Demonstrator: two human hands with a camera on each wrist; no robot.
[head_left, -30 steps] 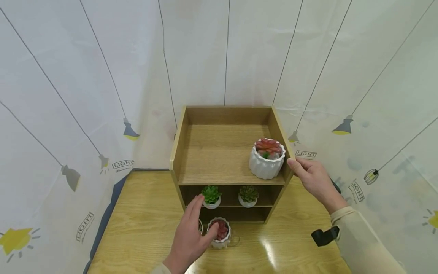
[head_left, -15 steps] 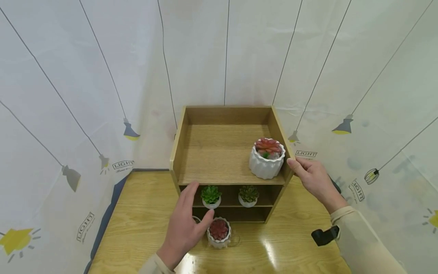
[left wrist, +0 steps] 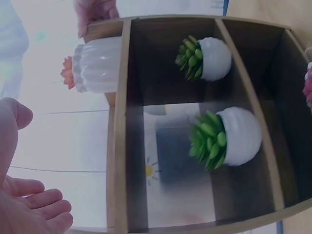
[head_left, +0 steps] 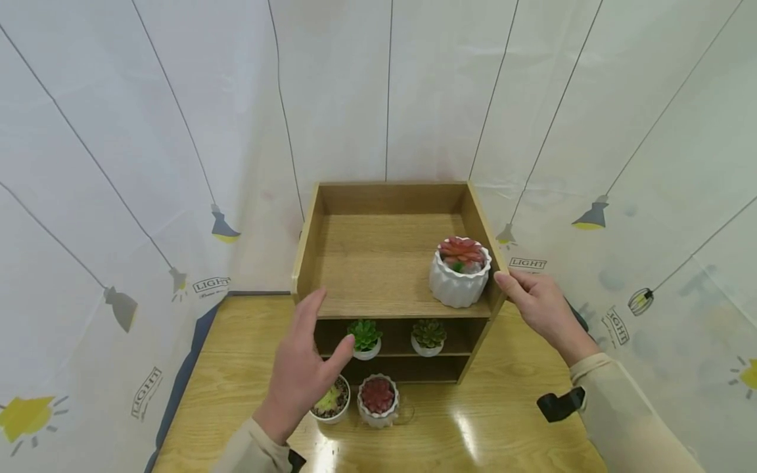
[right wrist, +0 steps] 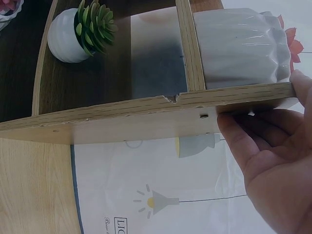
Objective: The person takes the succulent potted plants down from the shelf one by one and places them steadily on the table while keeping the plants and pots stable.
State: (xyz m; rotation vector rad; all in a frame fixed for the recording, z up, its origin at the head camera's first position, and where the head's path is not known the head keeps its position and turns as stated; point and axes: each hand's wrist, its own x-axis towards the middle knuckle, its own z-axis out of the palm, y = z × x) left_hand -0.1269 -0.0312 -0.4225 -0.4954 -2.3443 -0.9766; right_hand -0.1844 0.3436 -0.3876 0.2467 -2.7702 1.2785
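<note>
A wooden shelf unit (head_left: 372,263) stands on the table. My right hand (head_left: 541,312) pinches the front of its right side panel, thumb on the edge and fingers against the outer face. Near the left front, my left hand (head_left: 296,368) hovers with fingers spread and holds nothing; the left wrist view shows it apart from the wood. On the top board, at the right, sits a white ribbed pot with a red succulent (head_left: 458,282). Two small white pots with green succulents, one left (left wrist: 239,136) and one right (right wrist: 70,36), share the compartment below.
On the table before the unit stand a fluted white pot with a dark red succulent (head_left: 378,401) and a white pot with a yellowish plant (head_left: 332,402), partly behind my left hand. Lamp-printed white sheeting (head_left: 349,92) closes in the back and sides.
My left hand has drawn away from the left green succulent, moving left and uncovering the yellowish plant's pot. My right hand keeps its hold on the side panel.
</note>
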